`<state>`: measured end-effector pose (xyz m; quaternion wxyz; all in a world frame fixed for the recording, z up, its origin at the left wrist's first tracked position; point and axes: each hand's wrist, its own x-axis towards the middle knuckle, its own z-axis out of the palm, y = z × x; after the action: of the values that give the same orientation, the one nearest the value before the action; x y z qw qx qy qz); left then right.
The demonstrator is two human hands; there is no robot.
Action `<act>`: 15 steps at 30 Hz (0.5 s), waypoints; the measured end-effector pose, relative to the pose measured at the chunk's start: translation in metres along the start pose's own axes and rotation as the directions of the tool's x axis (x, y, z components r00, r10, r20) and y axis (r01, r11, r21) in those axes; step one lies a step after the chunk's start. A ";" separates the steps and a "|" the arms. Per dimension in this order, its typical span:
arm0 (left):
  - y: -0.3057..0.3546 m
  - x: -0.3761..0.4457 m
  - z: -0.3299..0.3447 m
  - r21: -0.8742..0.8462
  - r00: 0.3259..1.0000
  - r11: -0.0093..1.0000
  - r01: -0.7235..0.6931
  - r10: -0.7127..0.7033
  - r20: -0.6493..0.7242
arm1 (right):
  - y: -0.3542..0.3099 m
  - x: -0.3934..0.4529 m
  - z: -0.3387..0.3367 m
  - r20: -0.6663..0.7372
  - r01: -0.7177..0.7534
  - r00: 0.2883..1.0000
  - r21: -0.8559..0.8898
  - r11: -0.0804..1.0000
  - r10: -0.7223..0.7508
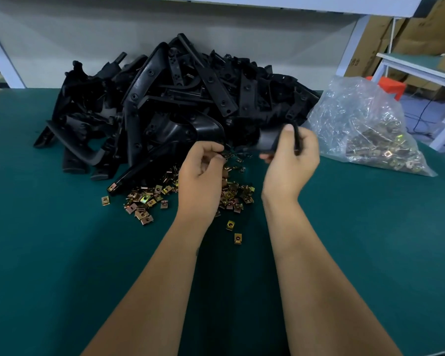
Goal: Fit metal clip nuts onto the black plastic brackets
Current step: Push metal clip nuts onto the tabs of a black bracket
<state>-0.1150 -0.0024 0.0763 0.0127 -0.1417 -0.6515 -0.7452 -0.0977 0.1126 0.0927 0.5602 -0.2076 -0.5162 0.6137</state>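
Note:
A tall heap of black plastic brackets (175,98) fills the back of the green table. In front of it lie several loose brass-coloured clip nuts (144,201). My right hand (290,160) grips one black bracket (267,140) by its end, thumb on top, just above the nuts. My left hand (201,176) pinches a small clip nut (225,155) at its fingertips, right against the near end of that bracket. Whether the nut sits on the bracket is hidden by my fingers.
A clear plastic bag of clip nuts (365,129) lies at the right of the heap. The green table mat (62,265) stretches toward me. White frame posts (350,44), cardboard boxes (421,29) and another bench stand at the far right.

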 end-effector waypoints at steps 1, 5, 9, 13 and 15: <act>0.001 0.000 0.000 -0.023 1.000 1.000 -0.004 0.003 -0.007 | -0.001 -0.004 0.002 0.027 0.085 0.996 -0.057 0.995 -0.083; 0.003 0.000 -0.001 -0.071 0.999 0.997 0.034 -0.036 -0.027 | 0.001 -0.016 0.005 0.183 0.395 0.917 -0.286 0.873 -0.354; 0.004 0.001 -0.004 -0.126 0.998 0.990 0.066 -0.063 0.024 | 0.007 -0.017 -0.001 0.375 0.592 0.805 -0.453 0.667 -0.459; 0.005 0.002 -0.005 -0.124 0.999 0.991 0.051 -0.052 0.002 | 0.008 -0.015 -0.001 0.252 0.476 0.879 -0.515 0.713 -0.404; 0.006 0.002 -0.006 -0.146 0.997 0.987 0.069 -0.071 -0.006 | 0.005 -0.012 -0.003 0.146 0.411 0.909 -0.474 0.779 -0.390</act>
<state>-0.1167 -0.0093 0.0815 -0.0201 -0.1150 -0.5998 -0.7915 -0.0942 0.1035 0.0835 0.5951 -0.2172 -0.6990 0.3319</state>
